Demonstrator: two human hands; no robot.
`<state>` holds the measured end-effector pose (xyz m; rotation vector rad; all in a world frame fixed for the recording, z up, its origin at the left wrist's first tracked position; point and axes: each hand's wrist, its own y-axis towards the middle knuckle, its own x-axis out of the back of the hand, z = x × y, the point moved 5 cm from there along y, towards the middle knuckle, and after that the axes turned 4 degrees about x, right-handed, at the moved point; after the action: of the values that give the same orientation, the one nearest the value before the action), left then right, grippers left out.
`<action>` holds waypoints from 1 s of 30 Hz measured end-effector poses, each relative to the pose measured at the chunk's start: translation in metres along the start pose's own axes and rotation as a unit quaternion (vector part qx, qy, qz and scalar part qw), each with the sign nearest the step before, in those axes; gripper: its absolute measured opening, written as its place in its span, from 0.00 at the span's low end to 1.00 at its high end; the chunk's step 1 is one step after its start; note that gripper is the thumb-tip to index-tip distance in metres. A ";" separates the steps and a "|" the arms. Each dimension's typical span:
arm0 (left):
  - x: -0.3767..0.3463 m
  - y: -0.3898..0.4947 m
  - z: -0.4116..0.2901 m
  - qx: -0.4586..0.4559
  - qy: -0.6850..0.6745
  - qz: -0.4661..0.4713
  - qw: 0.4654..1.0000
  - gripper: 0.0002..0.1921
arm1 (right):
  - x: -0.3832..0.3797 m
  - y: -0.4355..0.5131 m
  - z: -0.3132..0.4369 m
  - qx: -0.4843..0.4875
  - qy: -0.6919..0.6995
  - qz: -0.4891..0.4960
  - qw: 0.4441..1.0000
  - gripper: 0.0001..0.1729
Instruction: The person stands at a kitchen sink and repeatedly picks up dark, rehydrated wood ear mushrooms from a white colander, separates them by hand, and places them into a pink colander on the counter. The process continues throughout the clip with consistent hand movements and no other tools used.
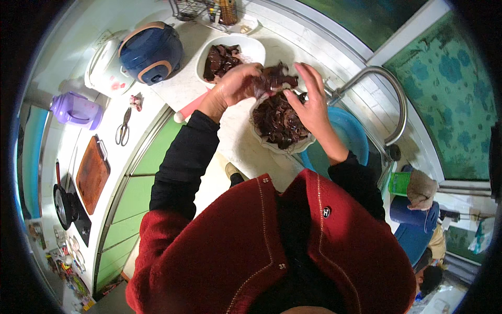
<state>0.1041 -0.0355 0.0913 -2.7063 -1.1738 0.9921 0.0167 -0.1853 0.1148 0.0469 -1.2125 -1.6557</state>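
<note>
My left hand [240, 84] grips a clump of dark brown, glossy wood ear fungus [276, 78] above a scalloped-rim bowl [261, 146]. More wet wood ear [280, 119] fills that bowl. On the right, my right hand [311, 103] is raised over the bowl's edge, fingers and thumb spread, with nothing visible in its grasp. Whether its fingertips touch the clump, I cannot tell. Behind my left hand, a white colander basket [253, 49] holds further wood ear pieces [220, 61] on its left side.
A blue basin [355, 135] stands under the curved metal faucet [400, 94] at the right. Leftward are a dark blue rice cooker [151, 53], scissors [123, 129], a purple jug [78, 110] and a wooden cutting board [93, 176]. A pink-handled object [190, 106] juts past the counter edge.
</note>
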 end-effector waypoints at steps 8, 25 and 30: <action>0.007 -0.013 0.041 0.074 0.088 0.063 0.991 0.06 | -0.017 -0.030 -0.012 -0.227 0.458 0.186 0.840 0.22; -0.012 -0.025 0.072 -0.082 0.334 0.138 0.929 0.30 | -0.044 -0.051 -0.028 -0.268 0.257 0.282 0.885 0.14; 0.003 -0.008 0.105 -0.014 0.341 0.080 0.937 0.23 | -0.046 -0.063 -0.033 -0.394 0.332 0.290 0.807 0.17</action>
<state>0.0411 -0.0500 0.0087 -2.8107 -0.8353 -0.0067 0.0121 -0.1775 0.0305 -0.2276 0.0648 -1.2873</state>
